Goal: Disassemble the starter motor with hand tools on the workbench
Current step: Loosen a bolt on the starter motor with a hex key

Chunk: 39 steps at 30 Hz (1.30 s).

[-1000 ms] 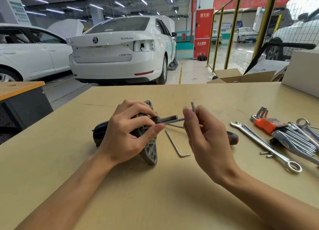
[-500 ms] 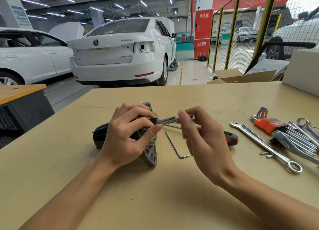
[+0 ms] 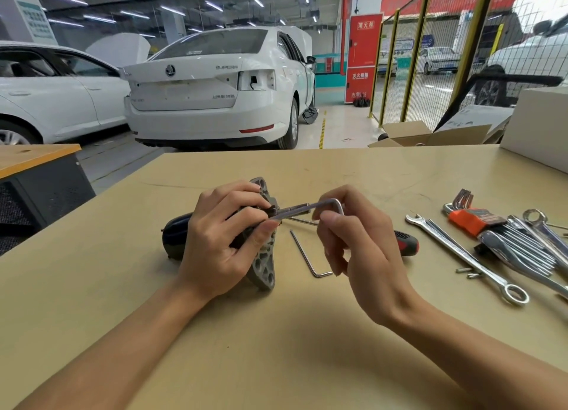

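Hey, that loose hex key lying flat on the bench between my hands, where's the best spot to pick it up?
Pinch the long straight shank of the hex key near its middle, coming from above. It lies flat on the bench, short bent end toward you, with bare surface on both sides for fingertips.

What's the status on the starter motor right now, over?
Left hand grips starter motor on workbench. Right hand pinches hex key, tip at motor's end. Spare hex key lies beside; nothing blocking.
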{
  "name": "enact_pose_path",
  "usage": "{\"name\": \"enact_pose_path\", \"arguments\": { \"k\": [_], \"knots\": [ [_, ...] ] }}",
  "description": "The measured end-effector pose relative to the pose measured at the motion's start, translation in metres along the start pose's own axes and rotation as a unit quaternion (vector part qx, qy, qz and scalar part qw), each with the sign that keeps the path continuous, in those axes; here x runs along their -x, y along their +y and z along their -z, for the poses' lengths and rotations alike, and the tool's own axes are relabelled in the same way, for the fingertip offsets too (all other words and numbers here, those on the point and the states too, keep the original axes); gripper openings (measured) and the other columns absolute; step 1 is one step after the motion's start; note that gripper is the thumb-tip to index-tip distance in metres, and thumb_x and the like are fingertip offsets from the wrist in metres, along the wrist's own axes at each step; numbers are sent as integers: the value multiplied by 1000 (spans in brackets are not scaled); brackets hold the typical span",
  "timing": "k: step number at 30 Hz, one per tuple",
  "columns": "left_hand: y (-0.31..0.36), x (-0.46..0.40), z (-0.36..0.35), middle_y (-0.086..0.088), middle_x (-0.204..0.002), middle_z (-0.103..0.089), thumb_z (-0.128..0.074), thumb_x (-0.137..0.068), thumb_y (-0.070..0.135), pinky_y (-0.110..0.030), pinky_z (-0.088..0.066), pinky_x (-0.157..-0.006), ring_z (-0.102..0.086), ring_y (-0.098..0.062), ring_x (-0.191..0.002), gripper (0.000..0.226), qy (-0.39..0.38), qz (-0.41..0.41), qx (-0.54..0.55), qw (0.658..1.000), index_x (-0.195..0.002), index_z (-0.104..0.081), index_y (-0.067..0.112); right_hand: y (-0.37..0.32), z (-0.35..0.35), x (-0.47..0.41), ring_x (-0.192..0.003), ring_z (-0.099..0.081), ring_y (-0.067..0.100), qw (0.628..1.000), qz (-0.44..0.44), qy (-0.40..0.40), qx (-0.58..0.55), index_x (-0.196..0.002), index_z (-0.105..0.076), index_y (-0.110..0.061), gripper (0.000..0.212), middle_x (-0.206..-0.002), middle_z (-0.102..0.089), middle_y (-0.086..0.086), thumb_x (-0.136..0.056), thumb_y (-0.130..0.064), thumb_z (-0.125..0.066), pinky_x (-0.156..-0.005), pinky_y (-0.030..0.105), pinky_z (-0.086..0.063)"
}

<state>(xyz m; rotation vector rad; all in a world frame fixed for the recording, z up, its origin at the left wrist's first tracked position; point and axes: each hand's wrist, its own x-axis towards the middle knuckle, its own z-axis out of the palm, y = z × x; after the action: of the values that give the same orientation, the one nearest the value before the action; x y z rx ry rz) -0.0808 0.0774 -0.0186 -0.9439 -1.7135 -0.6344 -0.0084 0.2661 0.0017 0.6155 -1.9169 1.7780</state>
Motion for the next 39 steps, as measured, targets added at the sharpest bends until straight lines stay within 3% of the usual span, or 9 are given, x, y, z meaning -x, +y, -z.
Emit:
{"name": "enact_pose_path", "arguments": {
  "k": [4,14,17,20,23,27,29,33,39],
  "knots": [
    [-1,-2,2,-8,-93,-72,-54,-102,30,-50,-47,-85,-64,-27,-104,43,-11,-14,-3,1000,-76,-72,1,1,-1,0,-44,-36,10,999,3,6,-44,-78,-60,-13,26,-51,-41,-1,-87,-9,-36,-43,20,-32],
    [-3,-4,3,-6,-91,-73,-52,-103,33,-49,-45,-85,-65,-26,-102,46,-15,-27,-12,999,-75,-73,3,2,0,-5,-42,-36,11,997,-69,41,-19,-96,-61,-16,23,-49,-43,2,-102,-14,-39,-40,21,-32],
    [-4,-5,3,-6,-90,-73,-54,-102,33,-49,-46,-85,-66,-27,-101,45,-17,-27,-13,999,-74,-73,3,3,4,-9,-40,-30,14,986,-136,61,-72,-69,-56,-8,38,-44,-34,0,-102,-16,-40,-37,17,-28],
    [-4,-5,4,-6,-90,-73,-57,-100,32,-50,-46,-84,-66,-28,-100,42,-20,-28,-13,999,-74,-73,3,-1,6,-10,-38,-27,17,979,-160,41,-116,-51,-52,-13,49,-41,-29,0,-90,-39,-38,-38,17,-25],
    [-5,-5,4,-7,-91,-72,-60,-97,31,-53,-47,-82,-65,-30,-100,39,-28,-23,-3,999,-74,-73,2,-3,4,-8,-41,-27,17,984,-141,14,-105,-49,-47,-13,60,-42,-29,0,-96,-49,-43,-39,18,-27],
    [-4,-7,4,-7,-91,-72,-63,-94,30,-52,-47,-82,-65,-29,-99,36,-38,-18,-4,999,-74,-73,3,0,1,-6,-45,-29,13,995,-93,7,-43,-50,-41,-16,56,-48,-33,-7,-104,-32,-45,-44,28,-27],
    [-3,-7,5,-8,-91,-72,-63,-94,31,-51,-47,-83,-65,-29,-99,36,-39,-17,-5,999,-74,-73,3,2,0,-4,-48,-32,12,998,-54,9,15,-61,-45,-10,51,-50,-36,-8,-104,-36,-44,-49,34,-28],
    [-1,-8,5,-8,-91,-72,-59,-97,37,-52,-48,-82,-64,-28,-100,43,-38,-9,-1,999,-75,-75,4,0,-4,-1,-45,-39,21,995,14,14,93,-71,-51,-23,36,-51,-43,4,-102,-38,-40,-45,38,-33],
    [0,-8,6,-7,-90,-72,-63,-94,33,-52,-47,-81,-64,-28,-98,37,-38,-3,3,999,-73,-75,4,-5,-5,1,-49,-42,24,997,17,1,78,-79,-53,-25,37,-58,-47,6,-95,-56,-41,-48,48,-37]
  ]
}}
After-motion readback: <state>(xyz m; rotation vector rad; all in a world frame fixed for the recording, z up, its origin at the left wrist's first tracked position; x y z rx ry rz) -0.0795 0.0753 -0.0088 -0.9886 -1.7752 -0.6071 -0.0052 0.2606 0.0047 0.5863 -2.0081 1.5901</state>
